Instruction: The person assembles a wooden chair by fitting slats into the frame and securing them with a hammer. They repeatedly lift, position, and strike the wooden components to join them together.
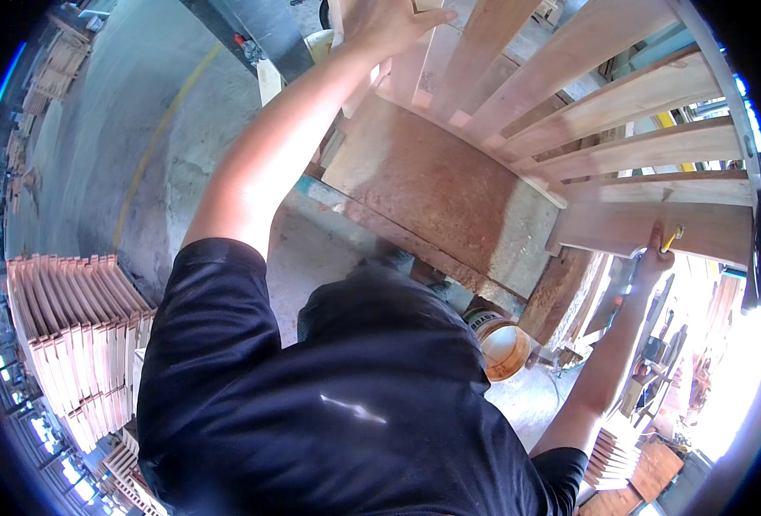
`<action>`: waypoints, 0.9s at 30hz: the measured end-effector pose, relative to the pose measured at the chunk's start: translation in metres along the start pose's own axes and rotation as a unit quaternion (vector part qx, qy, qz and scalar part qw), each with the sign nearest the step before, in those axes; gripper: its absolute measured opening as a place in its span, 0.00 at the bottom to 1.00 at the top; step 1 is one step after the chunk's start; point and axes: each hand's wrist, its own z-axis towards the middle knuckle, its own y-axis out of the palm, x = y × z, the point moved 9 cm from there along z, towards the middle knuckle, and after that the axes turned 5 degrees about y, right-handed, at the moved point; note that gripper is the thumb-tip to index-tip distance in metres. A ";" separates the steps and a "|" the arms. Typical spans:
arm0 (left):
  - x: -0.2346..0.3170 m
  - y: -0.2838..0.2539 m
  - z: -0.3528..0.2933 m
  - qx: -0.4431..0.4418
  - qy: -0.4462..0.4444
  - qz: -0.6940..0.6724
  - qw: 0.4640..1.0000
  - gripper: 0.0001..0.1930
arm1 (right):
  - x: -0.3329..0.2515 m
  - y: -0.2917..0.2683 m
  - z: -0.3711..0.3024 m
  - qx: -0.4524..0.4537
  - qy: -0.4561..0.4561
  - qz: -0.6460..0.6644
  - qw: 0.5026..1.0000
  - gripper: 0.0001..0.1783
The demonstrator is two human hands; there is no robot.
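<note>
Pale wooden slats nailed across longer rails make up the slatted wooden frame (pixel 587 129), which is held up in front of the person, tilted, above a rust-brown metal worktop (pixel 432 193). The left hand (pixel 385 26) reaches up to the frame's top left end; its fingers (pixel 432 17) curl around the end of a slat, grasping it. The right hand (pixel 653 258) presses against the lower right corner of the frame, under its widest board, fingers closed on the edge, and a small yellow-handled tool (pixel 673 238) shows just beside them; whether the hand grips that tool cannot be told. Both bare forearms come out of a black short-sleeved shirt (pixel 337 404) that fills the lower middle of the view. Below the worktop's edge stands a round orange-lined bucket (pixel 503 348) on the grey concrete floor (pixel 140 129). At the left, well apart from the hands, rises a stack of light wooden panels (pixel 75 335).
</note>
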 end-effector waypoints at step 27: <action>0.004 -0.002 -0.001 0.028 -0.005 0.015 0.999 0.36 | -0.031 0.009 -0.018 -0.033 0.021 0.013 0.999 0.21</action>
